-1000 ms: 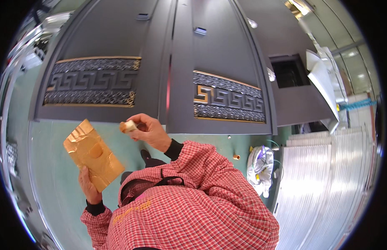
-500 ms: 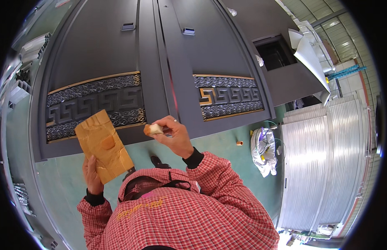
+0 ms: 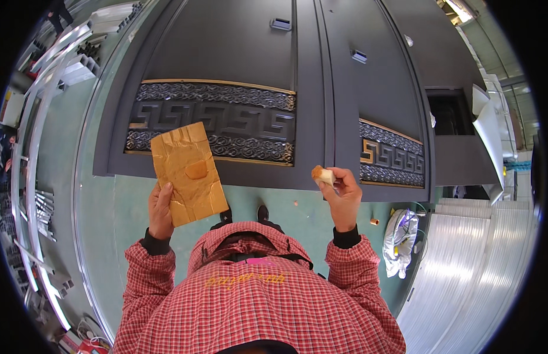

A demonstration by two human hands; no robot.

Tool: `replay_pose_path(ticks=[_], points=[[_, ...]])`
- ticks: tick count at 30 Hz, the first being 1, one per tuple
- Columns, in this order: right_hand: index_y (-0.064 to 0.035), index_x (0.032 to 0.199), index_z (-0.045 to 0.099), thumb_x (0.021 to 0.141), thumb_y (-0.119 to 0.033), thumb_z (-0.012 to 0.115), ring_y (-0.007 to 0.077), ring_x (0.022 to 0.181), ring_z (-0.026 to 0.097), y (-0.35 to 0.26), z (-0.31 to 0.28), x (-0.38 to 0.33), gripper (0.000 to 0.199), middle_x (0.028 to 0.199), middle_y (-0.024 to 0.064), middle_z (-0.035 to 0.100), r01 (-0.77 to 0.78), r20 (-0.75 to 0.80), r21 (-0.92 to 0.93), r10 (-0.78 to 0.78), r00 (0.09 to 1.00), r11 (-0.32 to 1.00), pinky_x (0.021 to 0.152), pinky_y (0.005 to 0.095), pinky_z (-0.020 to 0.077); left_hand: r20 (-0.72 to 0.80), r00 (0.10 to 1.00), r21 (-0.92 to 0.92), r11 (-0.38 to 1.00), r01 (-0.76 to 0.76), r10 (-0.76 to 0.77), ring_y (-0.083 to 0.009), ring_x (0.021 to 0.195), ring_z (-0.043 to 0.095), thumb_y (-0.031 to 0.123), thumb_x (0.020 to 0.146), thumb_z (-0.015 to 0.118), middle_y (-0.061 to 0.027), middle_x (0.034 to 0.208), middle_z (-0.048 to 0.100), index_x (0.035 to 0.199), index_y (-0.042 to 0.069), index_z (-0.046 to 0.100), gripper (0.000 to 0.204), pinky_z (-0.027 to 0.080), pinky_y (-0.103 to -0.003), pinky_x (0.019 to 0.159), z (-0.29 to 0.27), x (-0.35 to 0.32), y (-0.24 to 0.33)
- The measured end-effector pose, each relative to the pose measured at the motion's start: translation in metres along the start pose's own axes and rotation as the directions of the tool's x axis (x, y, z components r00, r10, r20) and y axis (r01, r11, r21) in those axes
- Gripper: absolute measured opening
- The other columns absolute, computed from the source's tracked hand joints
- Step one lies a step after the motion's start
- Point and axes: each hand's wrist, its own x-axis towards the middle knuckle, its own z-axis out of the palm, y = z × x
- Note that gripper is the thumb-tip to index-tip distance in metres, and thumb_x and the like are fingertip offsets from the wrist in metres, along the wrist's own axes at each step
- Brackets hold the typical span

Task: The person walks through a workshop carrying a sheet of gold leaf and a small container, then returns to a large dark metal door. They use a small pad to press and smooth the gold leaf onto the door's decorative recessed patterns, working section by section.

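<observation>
My left hand point(image 3: 160, 209) grips the lower left edge of a creased brown cardboard piece point(image 3: 181, 154), thumb on top. A flat orange-brown patch of what looks like paint point(image 3: 196, 170) lies on the cardboard. Off to the right, my right hand point(image 3: 345, 204) pinches a small white sponge-like wad point(image 3: 326, 176) with an orange-brown tip. Beyond my hands lies a large dark grey double door point(image 3: 238, 35). Its left relief band point(image 3: 215, 113) has dark key patterns and gold edge strips. On the right relief band point(image 3: 398, 159), one key motif point(image 3: 369, 151) is gold.
A small orange-brown cylinder point(image 3: 375, 222) and a silvery bag point(image 3: 399, 243) are on the green floor at right. Ribbed pale sheets point(image 3: 451, 259) lie beyond them. Metal profiles point(image 3: 79, 69) are stacked at far left. A dark panel with a square opening point(image 3: 450, 112) adjoins the door.
The view has swung, so the door appears farther right. My hands are farther apart, the right one with the wad having moved away from the cardboard. Both grips stay the same.
</observation>
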Motion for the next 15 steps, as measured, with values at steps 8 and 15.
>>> replay_pose_path(ticks=[8, 15], points=[[-0.0008, 0.095, 0.063, 0.071, 0.004, 0.067, 0.0135, 0.084, 0.057, -0.021, 0.053, 0.009, 0.025, 0.092, 0.0045, 0.056, 0.161, 0.154, -0.131, -0.140, 0.978, 0.978, 0.073, 0.0251, 0.0480, 0.028, 0.999, 0.053, 0.998, 0.019, -0.021, -0.0149, 0.102, 0.057, 0.014, 0.097, 0.041, -0.0087, 0.117, 0.057, 0.125, -0.003, 0.044, 0.033, 0.047, -0.029, 0.086, -0.015, 0.001, -0.017], [-0.0022, 0.094, 0.065, 0.066, 0.001, 0.071, 0.0192, 0.078, 0.058, -0.042, 0.093, 0.029, 0.029, 0.088, 0.0074, 0.057, 0.409, 0.342, -0.211, -0.325, 0.882, 0.888, 0.069, 0.0281, 0.0479, 0.040, 0.999, -0.065, 0.998, 0.024, -0.021, -0.0118, 0.103, 0.055, 0.015, 0.098, 0.040, -0.0072, 0.119, 0.056, 0.126, -0.002, 0.043, 0.033, 0.045, -0.027, 0.088, 0.019, 0.016, -0.020]])
